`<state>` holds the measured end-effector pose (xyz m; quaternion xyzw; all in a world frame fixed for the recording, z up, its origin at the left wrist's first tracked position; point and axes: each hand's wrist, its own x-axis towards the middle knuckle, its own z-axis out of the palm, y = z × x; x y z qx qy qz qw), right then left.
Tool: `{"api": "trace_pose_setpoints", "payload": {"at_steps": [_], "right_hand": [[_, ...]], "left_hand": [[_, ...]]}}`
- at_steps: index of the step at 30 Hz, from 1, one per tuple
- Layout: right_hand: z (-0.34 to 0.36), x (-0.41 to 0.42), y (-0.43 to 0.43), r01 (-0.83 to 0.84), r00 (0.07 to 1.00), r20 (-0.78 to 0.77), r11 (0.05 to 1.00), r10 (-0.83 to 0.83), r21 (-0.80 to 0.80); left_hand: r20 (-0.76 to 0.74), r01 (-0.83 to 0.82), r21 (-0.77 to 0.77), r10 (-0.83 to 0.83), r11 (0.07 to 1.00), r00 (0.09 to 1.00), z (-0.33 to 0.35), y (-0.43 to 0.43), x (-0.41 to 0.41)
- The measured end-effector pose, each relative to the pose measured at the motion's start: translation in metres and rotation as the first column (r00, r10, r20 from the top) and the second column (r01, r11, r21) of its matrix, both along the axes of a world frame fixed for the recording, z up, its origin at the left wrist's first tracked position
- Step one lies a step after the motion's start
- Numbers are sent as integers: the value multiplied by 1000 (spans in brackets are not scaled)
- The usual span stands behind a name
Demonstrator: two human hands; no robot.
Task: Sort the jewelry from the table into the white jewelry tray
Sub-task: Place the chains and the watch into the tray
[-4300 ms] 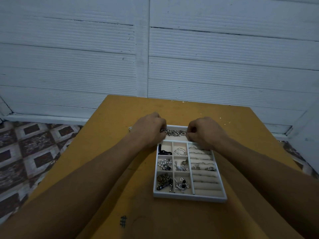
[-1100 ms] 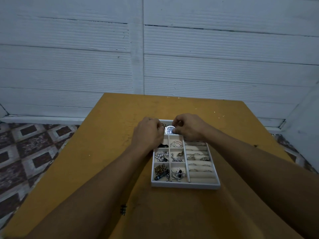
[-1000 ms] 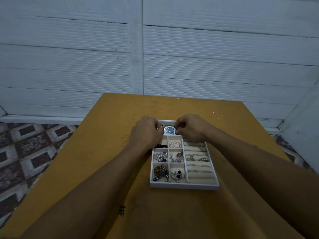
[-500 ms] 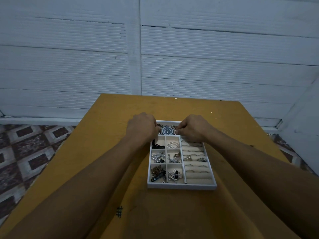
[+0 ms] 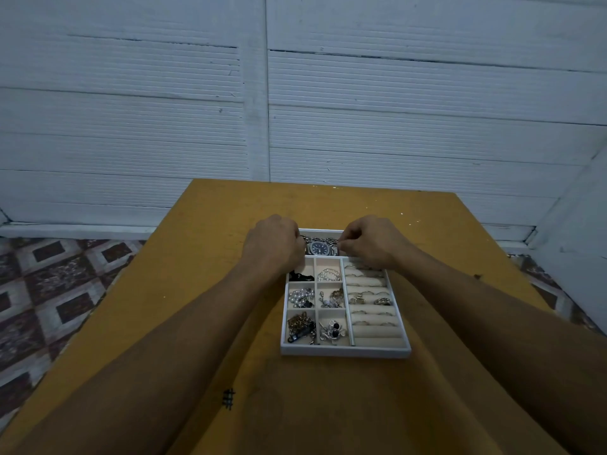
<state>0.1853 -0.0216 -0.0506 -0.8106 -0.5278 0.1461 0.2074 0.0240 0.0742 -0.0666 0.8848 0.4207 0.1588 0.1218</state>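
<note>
Far compartment of white jewelry tray [image 5: 345, 351] holds silver dark-dialled wristwatch [image 5: 320, 248].
Both the left hand [image 5: 274, 244] and right hand [image 5: 371, 241] grip its band; dial lettering unreadable.

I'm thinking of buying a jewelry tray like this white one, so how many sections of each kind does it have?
White jewelry tray sections by kind:
Small square compartments: 6
Long far compartment, holding the watch: 1
Ring-roll section: 1
Total: 8
</note>
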Motion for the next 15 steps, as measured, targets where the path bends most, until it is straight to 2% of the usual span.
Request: {"api": "trace_pose_setpoints", "payload": {"at_steps": [6,11,15], "right_hand": [[7,-7,-28,35,996,-86,993,-25,114],[10,-24,-64,103,943,-330,974,-33,199],[2,-30,-83,163,950,-300,959,-89,232]], "left_hand": [[73,17,-17,-16,1000,997,6,-14,-12],[157,32,-74,-20,997,987,4,-42,-25],[249,50,-119,-19,992,968,0,-63,-38]]}}
